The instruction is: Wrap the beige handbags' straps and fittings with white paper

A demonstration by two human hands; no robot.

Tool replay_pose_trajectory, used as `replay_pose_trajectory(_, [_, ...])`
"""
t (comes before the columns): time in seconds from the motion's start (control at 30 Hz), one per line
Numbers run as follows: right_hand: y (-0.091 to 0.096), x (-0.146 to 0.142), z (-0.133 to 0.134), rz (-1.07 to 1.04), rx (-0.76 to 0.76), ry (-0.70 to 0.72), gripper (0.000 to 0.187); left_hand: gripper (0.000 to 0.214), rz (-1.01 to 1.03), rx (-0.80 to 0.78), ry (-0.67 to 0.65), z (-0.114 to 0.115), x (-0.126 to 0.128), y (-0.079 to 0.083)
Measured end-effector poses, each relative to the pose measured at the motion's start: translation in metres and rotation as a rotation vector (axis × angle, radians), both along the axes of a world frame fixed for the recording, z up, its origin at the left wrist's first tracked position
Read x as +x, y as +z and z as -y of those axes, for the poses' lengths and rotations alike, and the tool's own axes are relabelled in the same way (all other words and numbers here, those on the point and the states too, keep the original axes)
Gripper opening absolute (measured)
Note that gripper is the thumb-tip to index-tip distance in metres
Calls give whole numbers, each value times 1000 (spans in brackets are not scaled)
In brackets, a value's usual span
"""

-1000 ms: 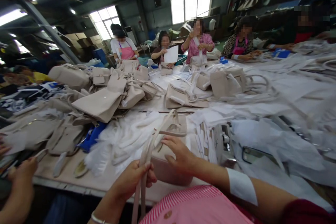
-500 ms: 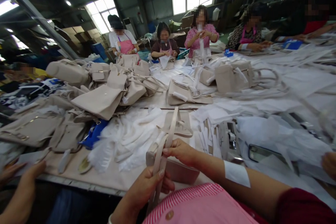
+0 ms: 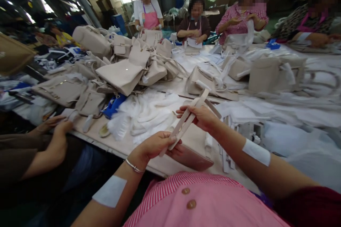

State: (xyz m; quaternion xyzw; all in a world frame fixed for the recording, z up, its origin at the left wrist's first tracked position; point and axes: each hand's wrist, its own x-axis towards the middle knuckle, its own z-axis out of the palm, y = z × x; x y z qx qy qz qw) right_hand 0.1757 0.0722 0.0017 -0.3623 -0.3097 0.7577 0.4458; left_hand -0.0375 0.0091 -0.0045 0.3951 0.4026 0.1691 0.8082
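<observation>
Both my hands hold the doubled beige strap [image 3: 188, 120] of a beige handbag [image 3: 192, 157] that lies at the table's near edge. My left hand [image 3: 156, 145] is closed round the strap's lower end, close to my pink striped front. My right hand [image 3: 200, 116] pinches the strap higher up, over the bag. The strap runs slanting up to the right between them. White tape patches sit on both my forearms, and a bangle is on my left wrist.
A heap of beige handbags [image 3: 125, 71] fills the left of the table [image 3: 121, 140], with crumpled white paper [image 3: 145, 113] in front of it. More bags and white sheets [image 3: 269, 72] lie to the right. A neighbour's hands [image 3: 57, 126] rest at the left edge. Several people work across the table.
The view has swung down and left. My hands have drawn the strap out straighter: the left hand slid lower along it and the right hand rose higher, away from the bag.
</observation>
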Motion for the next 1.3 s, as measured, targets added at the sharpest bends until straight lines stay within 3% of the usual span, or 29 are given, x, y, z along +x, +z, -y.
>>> replay_pose_trajectory(0.13, [4, 12, -2, 5, 14, -21, 25, 42, -11, -10, -48, 3, 0, 1])
replay_pose_trajectory(0.4, [-19, 1, 26, -65, 65, -86, 32, 48, 10, -14, 33, 18, 19, -13])
replay_pose_trajectory(0.53, [-27, -8, 45, -109, 72, -14, 38, 41, -84, 71, 58, 22, 24, -14])
replay_pose_trajectory(0.67, [-41, -20, 67, 105, 55, 39, 39, 39, -254, 243, -15, 26, 30, -20])
replay_pose_trajectory(0.8, [-56, -10, 61, 178, -66, -106, 37, 26, -309, 303, -89, 34, 18, -30])
replay_pose_trajectory(0.9, [-67, 11, 45, 148, -146, -257, 35, 20, -297, 356, -22, 30, -19, -39])
replay_pose_trajectory(0.97, [-76, 22, 38, 178, -177, -285, 37, 26, -500, 469, 202, 18, -62, -47])
replay_pose_trajectory(1.03, [-86, 26, 39, 220, -229, -252, 42, 32, -908, 580, 537, -2, -119, -56])
replay_pose_trajectory(1.07, [-91, 26, 42, 233, -263, -232, 44, 34, -1044, 585, 627, -13, -150, -60])
replay_pose_trajectory(1.13, [-99, 21, 48, 244, -334, -217, 47, 37, -1209, 560, 702, -34, -213, -69])
replay_pose_trajectory(1.2, [-104, 15, 54, 251, -374, -231, 49, 56, -1352, 486, 724, -51, -268, -79])
replay_pose_trajectory(1.3, [-105, 8, 55, 293, -396, -252, 51, 87, -1495, 323, 689, -68, -323, -101])
